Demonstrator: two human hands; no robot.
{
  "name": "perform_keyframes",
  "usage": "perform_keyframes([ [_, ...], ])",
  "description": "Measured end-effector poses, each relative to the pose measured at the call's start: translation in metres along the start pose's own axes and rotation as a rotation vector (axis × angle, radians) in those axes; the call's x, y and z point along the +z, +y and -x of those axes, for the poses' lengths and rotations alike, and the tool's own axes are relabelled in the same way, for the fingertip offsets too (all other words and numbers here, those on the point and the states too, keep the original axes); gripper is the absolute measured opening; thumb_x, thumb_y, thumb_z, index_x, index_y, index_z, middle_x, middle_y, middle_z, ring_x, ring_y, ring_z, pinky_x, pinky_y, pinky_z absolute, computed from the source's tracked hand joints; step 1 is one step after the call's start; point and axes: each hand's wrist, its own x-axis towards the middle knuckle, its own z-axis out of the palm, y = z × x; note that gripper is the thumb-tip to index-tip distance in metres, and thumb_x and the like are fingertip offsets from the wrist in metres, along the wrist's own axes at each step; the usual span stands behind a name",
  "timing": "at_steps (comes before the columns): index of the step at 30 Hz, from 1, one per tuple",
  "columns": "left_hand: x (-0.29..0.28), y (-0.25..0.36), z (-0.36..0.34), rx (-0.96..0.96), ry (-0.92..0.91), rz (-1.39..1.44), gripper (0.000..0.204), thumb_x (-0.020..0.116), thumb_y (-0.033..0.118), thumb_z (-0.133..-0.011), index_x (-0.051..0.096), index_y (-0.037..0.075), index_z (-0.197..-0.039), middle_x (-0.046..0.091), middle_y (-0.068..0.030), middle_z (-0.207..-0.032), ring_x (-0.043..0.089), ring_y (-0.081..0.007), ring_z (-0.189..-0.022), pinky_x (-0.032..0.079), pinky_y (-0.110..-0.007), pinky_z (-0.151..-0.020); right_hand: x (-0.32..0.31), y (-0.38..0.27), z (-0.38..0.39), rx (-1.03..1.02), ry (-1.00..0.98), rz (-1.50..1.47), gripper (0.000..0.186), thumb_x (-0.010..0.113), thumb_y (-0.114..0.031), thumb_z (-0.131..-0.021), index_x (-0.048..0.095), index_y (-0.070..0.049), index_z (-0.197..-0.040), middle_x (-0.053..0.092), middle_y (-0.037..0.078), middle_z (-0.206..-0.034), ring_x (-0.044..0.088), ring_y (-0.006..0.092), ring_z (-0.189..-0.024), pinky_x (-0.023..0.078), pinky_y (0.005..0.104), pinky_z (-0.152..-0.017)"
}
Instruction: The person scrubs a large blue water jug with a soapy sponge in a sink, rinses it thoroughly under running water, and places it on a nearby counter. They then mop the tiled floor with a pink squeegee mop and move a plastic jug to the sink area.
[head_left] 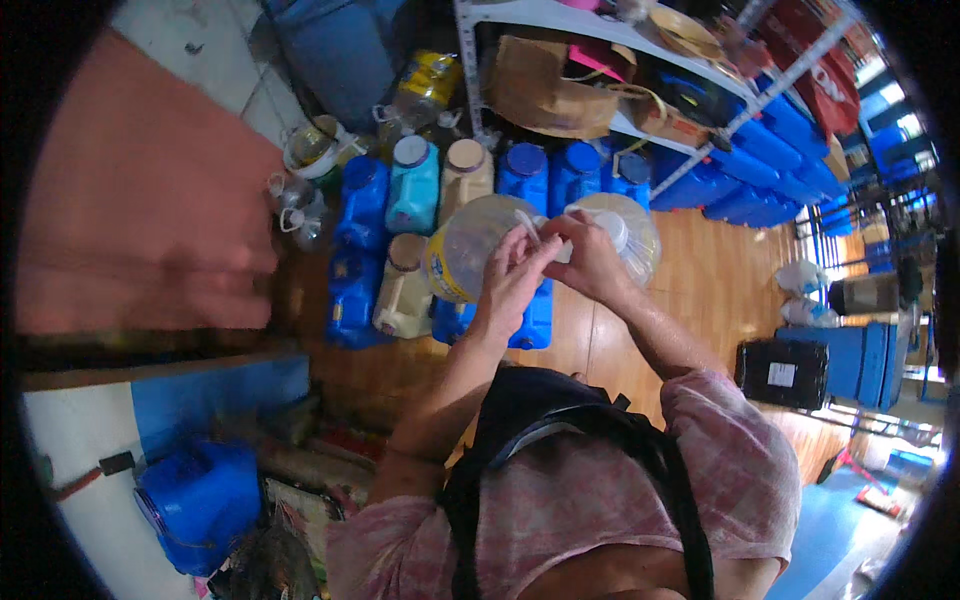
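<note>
Both of my hands meet at the neck of a large clear plastic jug (pixel 465 235) with a yellow label. My left hand (pixel 508 275) has its fingers closed at the jug's neck, beside a white loop handle (pixel 527 225). From the right, my right hand (pixel 592 262) pinches at the same spot; its fingers hide whatever small part is between them. Just behind my right hand stands a second clear jug (pixel 643 235) with a white cap. Beneath and beyond the labelled jug are blue jerrycans (pixel 524 172), a teal one (pixel 412 185) and beige ones (pixel 400 290).
A metal shelf (pixel 560 20) with a brown paper bag (pixel 545 90) rises at the back. Blue containers (pixel 750 170) are stacked at right, and a black crate (pixel 785 372) sits on the tiled floor. At left hangs a reddish cloth (pixel 150 200); another blue jerrycan (pixel 205 500) lies lower left.
</note>
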Motion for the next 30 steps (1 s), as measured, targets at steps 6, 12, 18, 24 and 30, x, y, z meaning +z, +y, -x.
perform_keyframes([
  [6, 0.092, -0.086, 0.048, 0.087, -0.154, -0.458, 0.031, 0.075, 0.026, -0.090, 0.069, 0.004, -0.111, 0.064, -0.0048, -0.110, 0.058, -0.0135, -0.102, 0.046, -0.030, -0.090, -0.050, 0.042, 0.138, 0.262, 0.276, 0.111, 0.020, 0.072, -0.018, -0.081, 0.069, -0.001, -0.090, 0.061, 0.022, -0.088, 0.062, 0.0376, -0.084, 0.049, 0.0472, -0.072],
  [12, 0.138, -0.190, 0.050, -0.283, -0.455, -0.570, 0.035, 0.069, 0.031, -0.095, 0.072, 0.003, -0.115, 0.068, -0.0026, -0.101, 0.058, -0.0111, -0.096, 0.046, -0.028, -0.085, -0.078, 0.143, 0.256, 0.680, 0.314, -0.178, 0.017, 0.073, -0.019, -0.084, 0.071, -0.003, -0.090, 0.068, 0.013, -0.073, 0.068, 0.0236, -0.069, 0.052, 0.0386, -0.062],
  [18, 0.079, -0.286, 0.019, -0.444, -0.420, -0.805, 0.039, 0.069, 0.034, -0.094, 0.071, 0.003, -0.117, 0.071, -0.0026, -0.097, 0.063, -0.0100, -0.086, 0.050, -0.030, -0.074, -0.094, 0.220, 0.344, 0.968, 0.371, -0.352, 0.034, 0.069, 0.000, -0.081, 0.065, -0.010, -0.114, 0.065, 0.006, -0.067, 0.060, 0.0126, -0.055, 0.048, 0.0295, -0.050],
  [24, -0.058, -0.385, -0.050, -0.345, -0.074, -1.357, 0.046, 0.076, 0.039, -0.077, 0.073, -0.001, -0.099, 0.073, -0.0211, -0.093, 0.070, -0.0364, -0.091, 0.055, -0.043, -0.083, -0.100, 0.271, 0.391, 1.099, 0.621, -0.414, 0.021, 0.064, 0.005, -0.081, 0.063, -0.005, -0.100, 0.064, 0.004, -0.076, 0.059, 0.0116, -0.060, 0.047, 0.0259, -0.050],
  [30, -0.157, -0.477, -0.116, -0.688, 0.196, -1.375, 0.085, 0.081, 0.036, -0.071, 0.049, -0.008, -0.137, 0.044, -0.0290, -0.148, 0.051, -0.0430, -0.130, 0.044, -0.046, -0.109, -0.108, 0.301, 0.427, 1.178, 0.637, -0.618, 0.008, 0.064, -0.002, -0.086, 0.067, -0.003, -0.094, 0.063, 0.001, -0.077, 0.059, 0.0109, -0.064, 0.048, 0.0260, -0.057],
])
